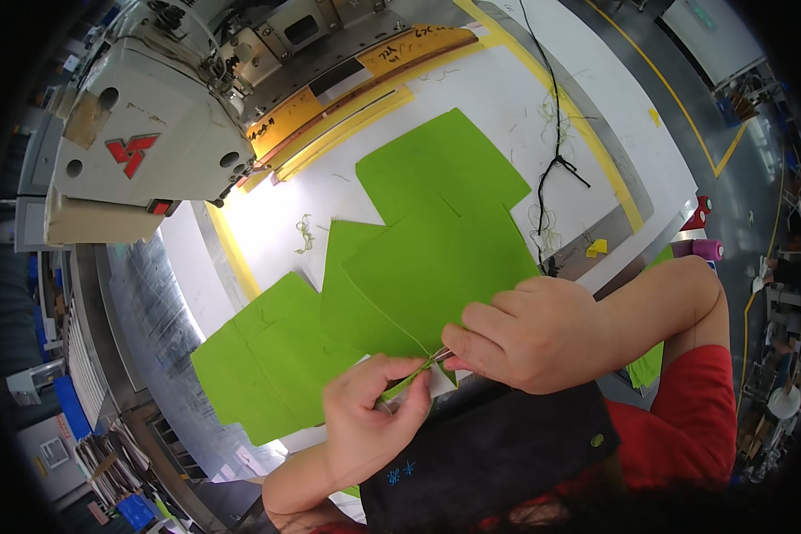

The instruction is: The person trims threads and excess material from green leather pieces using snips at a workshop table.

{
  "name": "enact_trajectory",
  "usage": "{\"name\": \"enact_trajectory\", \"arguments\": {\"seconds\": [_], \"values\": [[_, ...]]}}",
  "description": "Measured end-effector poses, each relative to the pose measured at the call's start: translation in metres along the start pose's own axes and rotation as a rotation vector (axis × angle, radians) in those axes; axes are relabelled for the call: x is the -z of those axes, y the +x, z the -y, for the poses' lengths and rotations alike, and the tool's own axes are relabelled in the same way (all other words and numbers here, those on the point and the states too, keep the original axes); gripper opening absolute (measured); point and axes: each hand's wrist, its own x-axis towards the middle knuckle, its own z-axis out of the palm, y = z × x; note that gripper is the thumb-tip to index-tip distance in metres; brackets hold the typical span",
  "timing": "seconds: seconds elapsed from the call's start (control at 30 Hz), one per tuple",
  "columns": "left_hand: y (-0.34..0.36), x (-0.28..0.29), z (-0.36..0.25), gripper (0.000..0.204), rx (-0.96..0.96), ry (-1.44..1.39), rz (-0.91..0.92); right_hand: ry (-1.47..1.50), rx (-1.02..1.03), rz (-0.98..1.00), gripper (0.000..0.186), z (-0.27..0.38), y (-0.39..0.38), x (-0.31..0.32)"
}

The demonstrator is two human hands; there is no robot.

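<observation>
A bright green fabric piece point(436, 258) with angular cut edges lies on the white work surface. A second green section point(267, 356) spreads to its left; whether the two are joined I cannot tell. My left hand point(374, 405) is closed, pinching the near edge of the green fabric between thumb and forefinger. My right hand point(538, 334) is closed around a slim metal tool point(442, 354), mostly hidden by the fingers. Its tip meets the fabric edge right at my left fingertips. The tool's exact kind does not show.
An industrial sewing machine head point(151, 133) overhangs the surface at upper left. An orange-yellow clamp bar point(374, 67) runs behind the fabric. Yellow tape point(627, 200) borders the surface. A black cord point(543, 133) hangs at right, near loose thread scraps. Thread spools point(707, 249) stand past the right edge.
</observation>
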Motion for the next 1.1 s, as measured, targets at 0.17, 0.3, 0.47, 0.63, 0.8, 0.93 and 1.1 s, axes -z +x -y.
{"name": "enact_trajectory", "arguments": {"seconds": [0.17,0.3,0.47,0.63,0.8,0.93,1.1], "values": [[0.000,-0.006,0.004,0.012,-0.071,0.019,-0.021,-0.044,-0.034,-0.032,0.025,0.003,-0.001,-0.003],[-0.003,-0.009,0.006,0.014,-0.163,0.049,-0.070,0.139,-0.145,0.005,0.023,0.002,-0.001,-0.006],[-0.004,-0.010,0.003,0.017,-0.193,0.071,-0.107,0.571,-0.266,-0.121,0.018,0.002,0.004,-0.021],[-0.004,-0.009,0.003,0.017,-0.213,0.069,-0.126,0.840,-0.326,-0.083,0.017,0.003,0.004,-0.022],[-0.004,-0.006,0.006,0.020,-0.281,0.092,-0.123,0.773,-0.274,-0.128,0.017,0.004,0.002,-0.024],[0.001,-0.010,0.014,0.021,-0.495,0.206,-0.219,0.566,-0.211,-0.234,0.020,0.005,0.002,-0.026],[-0.004,-0.010,0.016,0.018,-0.391,0.087,-0.093,0.382,-0.156,-0.246,0.019,0.002,0.002,-0.028]]}}
